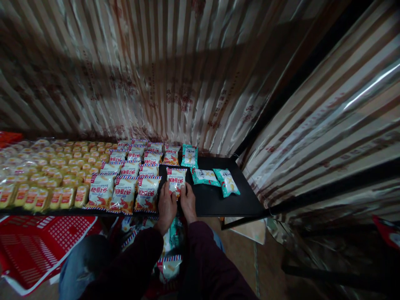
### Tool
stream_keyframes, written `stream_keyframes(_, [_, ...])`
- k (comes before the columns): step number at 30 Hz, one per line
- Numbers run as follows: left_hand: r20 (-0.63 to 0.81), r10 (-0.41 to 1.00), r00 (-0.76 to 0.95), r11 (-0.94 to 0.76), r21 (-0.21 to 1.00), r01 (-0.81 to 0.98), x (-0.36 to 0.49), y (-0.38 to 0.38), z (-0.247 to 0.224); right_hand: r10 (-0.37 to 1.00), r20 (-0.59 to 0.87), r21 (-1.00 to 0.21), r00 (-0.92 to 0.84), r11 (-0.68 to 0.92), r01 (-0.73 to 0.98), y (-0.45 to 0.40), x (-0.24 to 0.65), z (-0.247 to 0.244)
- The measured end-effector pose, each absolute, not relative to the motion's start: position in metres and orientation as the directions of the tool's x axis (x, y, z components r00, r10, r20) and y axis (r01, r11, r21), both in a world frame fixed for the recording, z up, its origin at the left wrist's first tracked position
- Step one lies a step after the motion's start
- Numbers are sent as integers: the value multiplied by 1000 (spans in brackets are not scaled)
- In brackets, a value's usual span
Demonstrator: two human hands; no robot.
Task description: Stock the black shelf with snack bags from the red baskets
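Observation:
My left hand (pixel 167 207) and my right hand (pixel 188 203) grip the lower sides of a white snack bag (pixel 176 178) with red lettering and a striped top edge. The bag is over the black shelf (pixel 206 202); whether it rests on it I cannot tell. To its left stand rows of matching snack bags (pixel 123 195), and one more bag (pixel 171 155) is behind it. On the right are three teal snack bags: one upright (pixel 189 156), one lying on its side (pixel 205 176), and one tilted (pixel 227 182).
Yellow wrapped cakes (pixel 62 179) fill the shelf's left part. Below are a red plastic basket (pixel 40 246) and more snack bags (pixel 169 266) between my legs. A striped curtain (pixel 175 83) hangs behind; a dark metal post (pixel 281 96) slants at the right.

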State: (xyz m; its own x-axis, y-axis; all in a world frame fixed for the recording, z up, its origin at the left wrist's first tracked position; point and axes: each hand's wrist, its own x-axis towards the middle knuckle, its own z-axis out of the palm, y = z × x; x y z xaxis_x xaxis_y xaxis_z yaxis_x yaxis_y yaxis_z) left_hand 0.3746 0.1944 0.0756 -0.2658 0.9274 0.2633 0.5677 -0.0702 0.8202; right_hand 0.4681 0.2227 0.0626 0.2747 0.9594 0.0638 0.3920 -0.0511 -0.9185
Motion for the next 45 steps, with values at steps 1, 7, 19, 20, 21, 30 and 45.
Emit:
stream_keyframes(1, [270, 925, -267, -73, 816, 573, 375, 198, 75, 959, 69, -917, 275, -47, 396, 225, 467, 63])
stream_keyframes(7, [277, 910, -309, -57, 821, 568, 378, 221, 71, 955, 131, -909, 268, 8, 417, 239, 461, 64])
stream_keyframes(19, [349, 883, -314, -73, 762, 644, 376, 250, 57, 933, 257, -901, 254, 135, 413, 276, 456, 48])
stream_keyframes(20, [353, 884, -306, -75, 753, 653, 376, 251, 55, 931, 262, -900, 254, 141, 412, 278, 455, 47])
stream_keyframes(21, [359, 885, -295, -81, 745, 662, 376, 251, 54, 929, 268, -900, 254, 147, 411, 280, 455, 47])
stream_keyframes(30, [406, 881, -242, -125, 694, 709, 375, 254, 41, 915, 314, -888, 255, 188, 420, 296, 448, 48])
stream_keyframes(45, [383, 897, -222, -118, 691, 713, 371, 270, 28, 925, 309, -852, 219, 167, 495, 314, 441, 50])
